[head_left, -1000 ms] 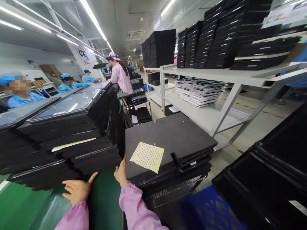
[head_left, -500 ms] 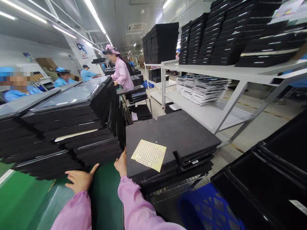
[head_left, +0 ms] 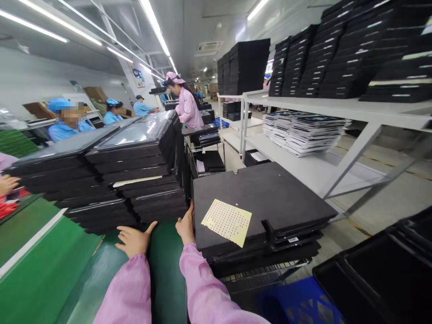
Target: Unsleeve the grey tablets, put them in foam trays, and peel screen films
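Splaying beside black stacks (head_left: 131, 159), left fingers (head_left: 127, 234) look empty; right fingers' (head_left: 191, 214) grip is hidden.

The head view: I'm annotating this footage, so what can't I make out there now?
In the head view:
- Right hand: most fingers, hidden behind the edge of the black stack.
- Left hand: palm side, turned away from the camera.
- White label: print too small to read.
- Blue crate: cut off by the bottom edge and blurred.
- Co-worker's hand: blurred, with the arm cut off by the left edge.
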A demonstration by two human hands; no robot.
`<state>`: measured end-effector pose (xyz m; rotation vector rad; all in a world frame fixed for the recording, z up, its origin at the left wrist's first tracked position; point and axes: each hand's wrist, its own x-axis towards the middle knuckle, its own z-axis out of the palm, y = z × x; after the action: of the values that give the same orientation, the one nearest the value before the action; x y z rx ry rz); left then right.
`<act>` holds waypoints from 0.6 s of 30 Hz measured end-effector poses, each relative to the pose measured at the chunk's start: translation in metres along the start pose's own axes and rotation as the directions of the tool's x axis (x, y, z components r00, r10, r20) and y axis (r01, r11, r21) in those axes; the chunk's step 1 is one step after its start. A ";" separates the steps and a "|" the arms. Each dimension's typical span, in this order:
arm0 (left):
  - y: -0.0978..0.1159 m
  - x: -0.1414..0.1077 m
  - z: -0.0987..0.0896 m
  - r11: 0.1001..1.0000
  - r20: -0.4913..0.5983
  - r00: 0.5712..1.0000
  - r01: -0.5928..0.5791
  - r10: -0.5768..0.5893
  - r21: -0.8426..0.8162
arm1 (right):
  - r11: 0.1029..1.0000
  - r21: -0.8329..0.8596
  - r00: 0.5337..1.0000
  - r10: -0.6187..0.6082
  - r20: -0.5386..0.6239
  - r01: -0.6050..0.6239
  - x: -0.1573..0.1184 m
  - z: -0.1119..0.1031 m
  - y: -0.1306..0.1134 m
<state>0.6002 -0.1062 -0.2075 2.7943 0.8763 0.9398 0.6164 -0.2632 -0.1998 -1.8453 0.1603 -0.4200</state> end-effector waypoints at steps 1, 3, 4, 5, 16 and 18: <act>0.001 0.000 -0.002 1.000 0.007 1.000 -0.001 0.001 -0.003 | 0.999 -0.032 1.000 0.016 -0.010 -0.016 -0.002 -0.001 -0.003; 0.004 0.001 -0.007 1.000 0.025 1.000 0.013 -0.012 -0.009 | 0.994 -0.103 0.999 0.032 -0.024 -0.034 -0.005 -0.005 -0.008; 0.005 0.001 -0.009 1.000 0.040 0.999 0.021 -0.020 -0.014 | 0.990 -0.135 0.999 0.028 -0.024 -0.030 -0.007 -0.007 -0.010; 0.007 0.002 -0.012 0.999 0.057 0.998 0.030 -0.029 -0.020 | 0.986 -0.167 1.000 0.019 -0.020 -0.022 -0.009 -0.008 -0.012; 0.004 -0.034 -0.064 0.981 0.309 0.951 0.041 0.020 -0.189 | 0.888 -0.455 0.997 -0.074 -0.015 0.059 0.001 -0.012 -0.020; -0.003 -0.049 -0.078 0.976 0.333 0.942 0.029 0.045 -0.214 | 0.877 -0.478 0.997 -0.072 -0.020 0.054 0.001 -0.012 -0.021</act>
<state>0.5221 -0.1388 -0.1717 2.6554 0.6688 0.4963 0.6106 -0.2674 -0.1773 -2.3369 0.2468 -0.4911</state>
